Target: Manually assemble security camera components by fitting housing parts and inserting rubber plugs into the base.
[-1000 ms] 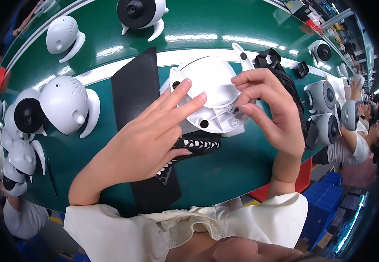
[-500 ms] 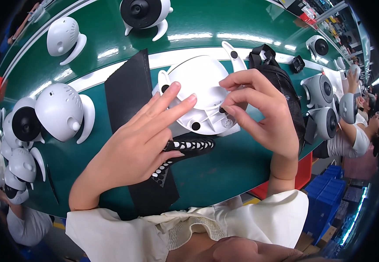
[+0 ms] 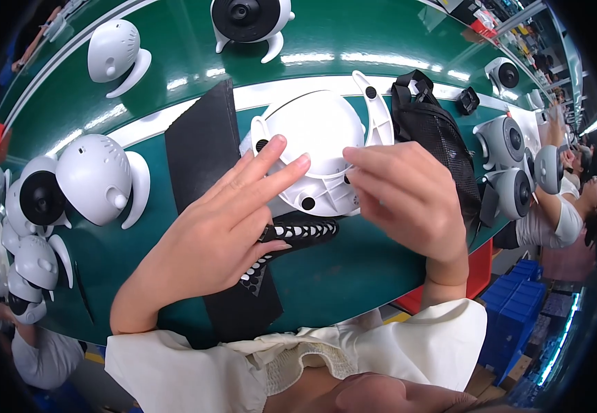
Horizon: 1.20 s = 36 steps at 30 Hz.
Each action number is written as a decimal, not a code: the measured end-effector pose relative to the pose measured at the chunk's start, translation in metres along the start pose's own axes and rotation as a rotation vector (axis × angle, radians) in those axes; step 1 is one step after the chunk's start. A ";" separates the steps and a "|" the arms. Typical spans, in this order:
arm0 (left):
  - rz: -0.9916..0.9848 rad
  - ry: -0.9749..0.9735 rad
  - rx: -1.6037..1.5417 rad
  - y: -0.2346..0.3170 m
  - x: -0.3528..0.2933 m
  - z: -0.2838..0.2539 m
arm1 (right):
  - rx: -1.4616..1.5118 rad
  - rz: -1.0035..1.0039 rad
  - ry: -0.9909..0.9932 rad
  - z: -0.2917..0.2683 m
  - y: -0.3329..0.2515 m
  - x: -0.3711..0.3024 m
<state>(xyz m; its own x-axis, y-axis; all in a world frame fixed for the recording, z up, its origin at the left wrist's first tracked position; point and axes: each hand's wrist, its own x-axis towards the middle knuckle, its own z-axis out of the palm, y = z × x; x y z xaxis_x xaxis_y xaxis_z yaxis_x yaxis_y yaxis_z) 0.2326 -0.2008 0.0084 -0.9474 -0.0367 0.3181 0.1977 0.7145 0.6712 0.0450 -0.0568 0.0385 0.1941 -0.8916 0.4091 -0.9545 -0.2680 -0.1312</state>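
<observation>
A: A long green counter (image 3: 395, 41) runs through a busy workshop, with rounded white camera housings standing along its left and far edges and another worker's arm at the far right.

B: And the piece in hand?

A: A white domed housing (image 3: 312, 131) lies upside down in the middle, partly on a black mat (image 3: 199, 144), probably so the shell doesn't scuff and the underside faces up. The left hand (image 3: 216, 241) lies flat with its fingers (image 3: 281, 168) stretched out and pressing on the rim, open rather than grasping, which looks like steadying. The right hand (image 3: 412, 199) has its fingers curled together at the housing's near right edge, pinching something too small to make out.

B: What's under the left palm?

A: A black strip of small round pads (image 3: 298, 237), kept close by. A black mesh pouch (image 3: 433, 131) sits just right of the housing.

B: Any change from a second ago?

A: The grip is the same; both hands and the housing sit slightly farther left in view.
</observation>
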 end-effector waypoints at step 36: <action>0.018 0.006 0.076 0.006 0.003 -0.001 | 0.379 -0.042 -0.045 0.020 0.002 -0.004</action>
<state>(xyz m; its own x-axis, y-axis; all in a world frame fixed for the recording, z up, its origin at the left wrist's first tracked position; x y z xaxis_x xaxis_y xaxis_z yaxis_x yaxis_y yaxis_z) 0.2314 -0.1976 0.0141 -0.9423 -0.0276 0.3336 0.1944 0.7663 0.6124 0.0466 -0.0608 0.0188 0.2491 -0.8897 0.3827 -0.7954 -0.4134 -0.4433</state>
